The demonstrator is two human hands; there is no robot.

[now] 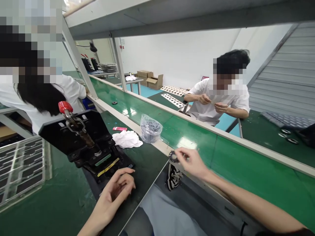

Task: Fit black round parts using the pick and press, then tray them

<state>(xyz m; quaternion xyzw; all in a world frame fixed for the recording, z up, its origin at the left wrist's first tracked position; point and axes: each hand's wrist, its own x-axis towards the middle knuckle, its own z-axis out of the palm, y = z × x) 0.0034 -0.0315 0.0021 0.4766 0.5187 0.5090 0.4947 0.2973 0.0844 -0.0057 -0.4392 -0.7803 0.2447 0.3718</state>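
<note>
My right hand (pixel 190 161) pinches a small round dark disc-like part (pixel 173 156) between thumb and fingertips, over the near rail of the green belt. What exactly the part is, I cannot make out. My left hand (pixel 118 190) is loosely curled with a gap between thumb and fingers, and nothing shows in it. It rests at the table beside a black clamp fixture (pixel 81 137), which has a red-tipped lever (pixel 65 107) and a yellow strip (pixel 108 167) near its base. The fixture's lower part is partly hidden behind my left hand.
A plastic-wrapped dark cylinder (pixel 150 130) stands by the rail near a crumpled white cloth (pixel 127 139) and a pink packet (pixel 119 128). A tray of dark parts (pixel 24 167) lies at left. Co-workers sit at left and across the green belt (pixel 209 144). A shelf hangs overhead.
</note>
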